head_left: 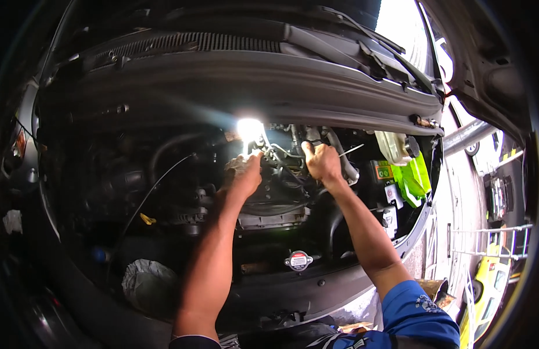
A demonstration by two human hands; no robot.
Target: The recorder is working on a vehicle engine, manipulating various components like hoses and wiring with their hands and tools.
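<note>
Both my arms reach into a car's engine bay. My left hand (246,170) is closed over the middle of the engine (263,180), just below a glaring lamp (249,129). The glare hides what its fingers hold, and I cannot tell whether the lamp itself is in them. To the right, my right hand (323,163) makes a fist with the thumb up. A thin pale metal rod (353,150) sticks out past its right side and seems to be in the grip. Pale thin tubing (287,152) runs between the two hands.
A translucent reservoir (393,146), a bright green cloth or bag (412,179) and the battery (383,170) sit at the right. Nearer me are the radiator cap (298,260) and the front edge. A yellow dipstick handle (147,218) and a crumpled grey bag (150,282) lie left.
</note>
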